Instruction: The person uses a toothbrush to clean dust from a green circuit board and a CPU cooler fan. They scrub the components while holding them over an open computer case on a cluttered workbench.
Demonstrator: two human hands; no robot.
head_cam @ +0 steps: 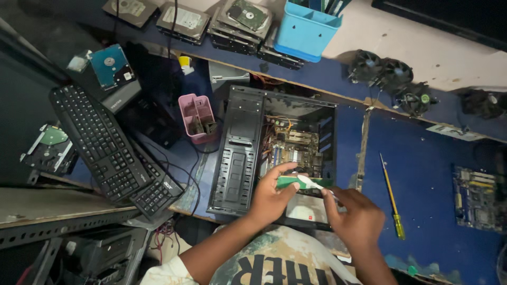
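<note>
An open black computer case (238, 153) lies on its side on the blue workbench (422, 174), its motherboard (296, 148) exposed. My left hand (269, 198) grips one end of a green memory stick (288, 182) over the case's near edge. My right hand (355, 216) is at the stick's other end, pinching a small white piece (311, 183) against it. Both hands hover just above the case's lower right corner.
Two black keyboards (105, 142) lean at the left. A pink holder (198, 117) stands beside the case. A yellow screwdriver (392, 196) and a loose circuit board (478, 198) lie to the right. Hard drives (185, 21), a blue bin (305, 29) and cooling fans (393, 76) line the back.
</note>
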